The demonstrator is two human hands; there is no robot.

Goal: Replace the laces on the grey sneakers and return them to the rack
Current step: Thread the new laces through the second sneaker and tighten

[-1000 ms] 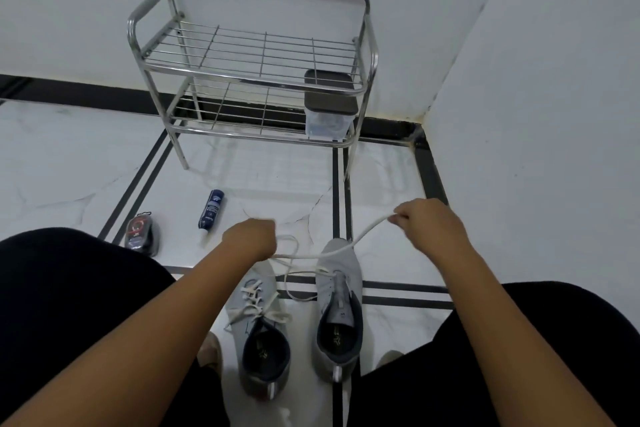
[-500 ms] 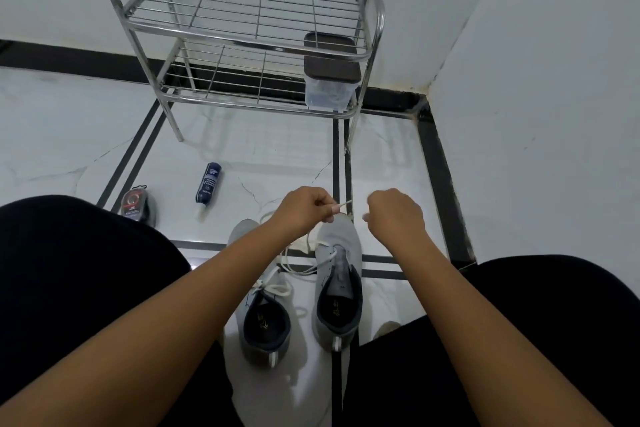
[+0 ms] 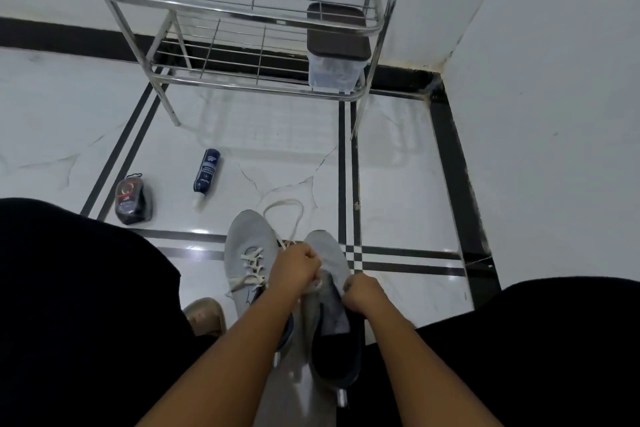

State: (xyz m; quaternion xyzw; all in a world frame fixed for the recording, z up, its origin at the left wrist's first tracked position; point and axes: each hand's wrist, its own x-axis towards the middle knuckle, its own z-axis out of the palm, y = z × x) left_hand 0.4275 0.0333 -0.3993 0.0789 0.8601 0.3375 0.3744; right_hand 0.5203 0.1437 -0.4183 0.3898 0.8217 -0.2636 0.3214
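Observation:
Two grey sneakers stand side by side on the floor between my knees. The left sneaker (image 3: 245, 253) is laced with a white lace. Over the tongue of the right sneaker (image 3: 327, 253) my left hand (image 3: 294, 270) pinches the white lace (image 3: 284, 215), whose loose loop trails onto the floor past the toes. My right hand (image 3: 362, 291) is curled at the right sneaker's right side; the lace end it seems to grip is hidden by its fingers. The chrome rack (image 3: 242, 21) stands ahead against the wall.
A lidded clear container (image 3: 334, 55) sits on the rack's lower shelf at the right. A dark blue tube (image 3: 206, 170) and a black shoe-polish sponge (image 3: 133, 201) lie on the floor to the left. A wall closes the right side. My bare foot (image 3: 204, 315) shows beside the left sneaker.
Both hands came down and together from above the toes onto the right sneaker's tongue. The lace, stretched taut between them a second ago, now lies slack in a loop on the floor.

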